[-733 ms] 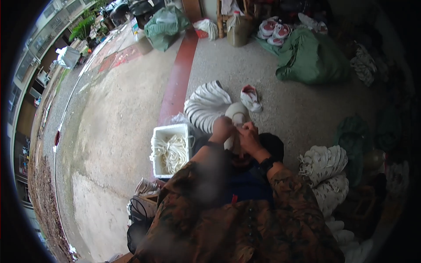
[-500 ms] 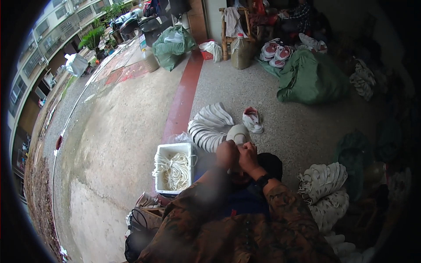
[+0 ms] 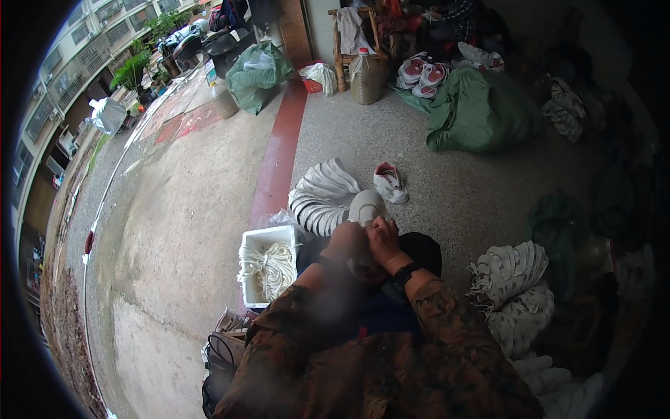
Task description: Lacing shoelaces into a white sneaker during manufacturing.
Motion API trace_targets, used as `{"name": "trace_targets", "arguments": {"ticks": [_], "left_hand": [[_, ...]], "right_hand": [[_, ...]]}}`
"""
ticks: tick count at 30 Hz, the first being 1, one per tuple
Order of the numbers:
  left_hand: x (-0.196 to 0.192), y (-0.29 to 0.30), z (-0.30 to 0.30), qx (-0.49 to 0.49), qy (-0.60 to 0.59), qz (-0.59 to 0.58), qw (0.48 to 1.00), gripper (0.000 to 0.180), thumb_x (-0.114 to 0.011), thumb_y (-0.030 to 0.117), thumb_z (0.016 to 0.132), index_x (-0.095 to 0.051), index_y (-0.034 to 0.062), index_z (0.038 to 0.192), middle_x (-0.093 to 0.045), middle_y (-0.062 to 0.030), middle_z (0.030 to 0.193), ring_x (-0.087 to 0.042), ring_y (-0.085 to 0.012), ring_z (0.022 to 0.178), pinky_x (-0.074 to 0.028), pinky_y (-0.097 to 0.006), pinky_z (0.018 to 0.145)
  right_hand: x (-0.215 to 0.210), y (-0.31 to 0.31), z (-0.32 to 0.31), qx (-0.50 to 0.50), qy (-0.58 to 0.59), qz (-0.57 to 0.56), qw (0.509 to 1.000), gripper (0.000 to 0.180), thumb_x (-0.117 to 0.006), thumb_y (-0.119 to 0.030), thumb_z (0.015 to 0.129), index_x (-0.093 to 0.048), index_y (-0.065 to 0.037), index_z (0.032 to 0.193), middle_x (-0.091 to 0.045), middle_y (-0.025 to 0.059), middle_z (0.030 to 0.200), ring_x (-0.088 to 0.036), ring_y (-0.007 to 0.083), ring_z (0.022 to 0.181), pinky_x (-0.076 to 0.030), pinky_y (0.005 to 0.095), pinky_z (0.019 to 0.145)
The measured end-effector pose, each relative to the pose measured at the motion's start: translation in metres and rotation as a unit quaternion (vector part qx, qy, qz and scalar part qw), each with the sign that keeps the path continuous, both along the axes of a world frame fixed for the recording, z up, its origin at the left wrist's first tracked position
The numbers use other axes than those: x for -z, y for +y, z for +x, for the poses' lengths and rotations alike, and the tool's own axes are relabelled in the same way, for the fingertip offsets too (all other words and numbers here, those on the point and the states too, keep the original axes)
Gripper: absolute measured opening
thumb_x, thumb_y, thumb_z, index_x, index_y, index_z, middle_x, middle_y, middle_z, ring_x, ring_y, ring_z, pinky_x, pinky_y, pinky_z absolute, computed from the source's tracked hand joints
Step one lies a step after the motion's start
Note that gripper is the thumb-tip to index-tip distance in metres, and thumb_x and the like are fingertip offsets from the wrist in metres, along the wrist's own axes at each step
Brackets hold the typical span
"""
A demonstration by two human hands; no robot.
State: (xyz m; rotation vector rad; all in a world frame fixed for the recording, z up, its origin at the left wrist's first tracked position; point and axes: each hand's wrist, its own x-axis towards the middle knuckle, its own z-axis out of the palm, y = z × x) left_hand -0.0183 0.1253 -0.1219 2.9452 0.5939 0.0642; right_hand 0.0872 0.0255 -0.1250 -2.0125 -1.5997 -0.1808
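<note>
Both hands meet over the lap, w/ a white shoe (image 3: 366, 207) just past the fingers. Left hand (image 3: 347, 242) and right hand (image 3: 384, 239) are pressed together at the shoe's near end; grip looks clenched on it, though blur hides the fingers. A white crate of laces (image 3: 266, 264) sits on the floor just left; a row of white shoes (image 3: 321, 194) lies beyond.

My hands' left is blocked by the white lace box (image 3: 267, 269), ahead by the white sole stack (image 3: 322, 197), right by another sole pile (image 3: 513, 286); open floor (image 3: 460, 195) ahead-right.
</note>
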Motion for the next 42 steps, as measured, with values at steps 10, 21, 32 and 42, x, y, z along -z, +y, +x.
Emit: {"name": "trace_targets", "arguments": {"ticks": [10,21,32,42], "left_hand": [[0.007,-0.003,0.008,-0.117,-0.082,-0.065,0.988,0.016,-0.061,0.017,0.072,-0.068,0.0026,0.073,-0.067,-0.0134,0.072,-0.066,-0.0284,0.066,-0.054,-0.038,0.063],[-0.017,-0.016,-0.026,-0.046,-0.283,-0.286,0.914,0.018,-0.063,0.008,0.078,-0.068,-0.0049,0.09,-0.069,-0.009,0.082,-0.062,-0.0107,0.078,-0.05,-0.026,0.072],[0.006,-0.001,-0.021,-0.213,-0.262,-0.273,0.901,0.018,-0.068,0.016,0.074,-0.061,0.001,0.08,-0.064,-0.0097,0.071,-0.062,-0.0166,0.067,-0.049,-0.03,0.064],[-0.028,-0.01,0.007,0.05,-0.256,-0.008,0.965,0.011,-0.059,0.014,0.08,-0.066,0.0099,0.088,-0.064,-0.008,0.086,-0.06,-0.026,0.083,-0.049,-0.04,0.07]], "right_hand": [[-0.019,-0.004,-0.005,0.022,-0.07,-0.022,0.997,0.009,-0.056,-0.013,0.076,-0.064,-0.01,0.076,-0.059,0.0075,0.081,-0.054,0.0234,0.084,-0.041,0.0397,0.074],[-0.014,0.016,0.0,-0.114,-0.181,-0.077,0.974,0.008,-0.059,-0.012,0.073,-0.066,-0.011,0.069,-0.062,0.0093,0.074,-0.058,0.0299,0.08,-0.045,0.0441,0.071],[-0.167,-0.045,0.036,-0.401,0.485,-0.235,0.741,0.015,-0.057,-0.004,0.079,-0.06,0.0,0.065,-0.059,0.0036,0.063,-0.054,0.0097,0.059,-0.042,0.0273,0.056],[-0.115,-0.066,0.056,-0.326,0.745,0.021,0.582,0.016,-0.059,-0.013,0.08,-0.06,-0.002,0.068,-0.065,0.0124,0.086,-0.052,0.0111,0.075,-0.042,0.0265,0.074]]}}
